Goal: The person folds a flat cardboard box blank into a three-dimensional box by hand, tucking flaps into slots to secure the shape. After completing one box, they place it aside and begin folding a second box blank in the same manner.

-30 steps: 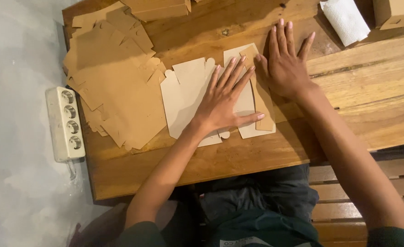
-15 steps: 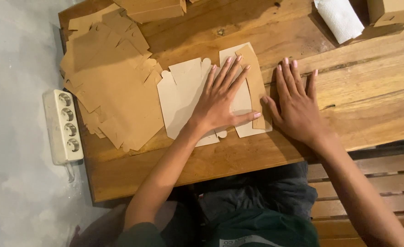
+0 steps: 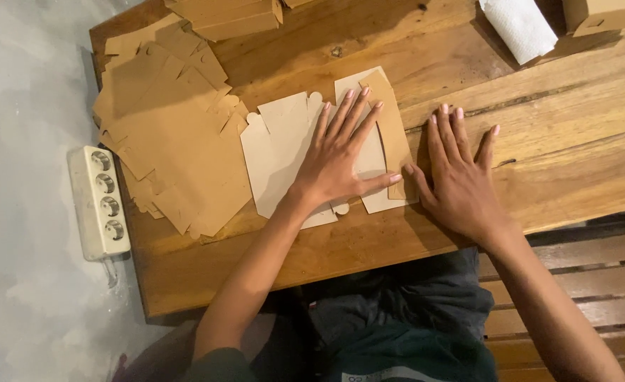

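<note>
From the head cam: my left hand (image 3: 341, 166) is pressed flat, fingers spread, on the cardboard box blank (image 3: 291, 152) lying mid-table (image 3: 369, 247), so I'd say one fold is creased and the rest is left, with a stack of blanks (image 3: 167, 155) (a big one) waiting beside it. My right hand (image 3: 461, 177) lies open and empty on the wood just right of the blank, and compared to a second ago it's slid down off the top right flap toward me.

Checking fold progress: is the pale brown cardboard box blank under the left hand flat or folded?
Mostly flat: the pale brown cardboard box blank lies spread under the left hand, one darker right flap folded over.
</note>
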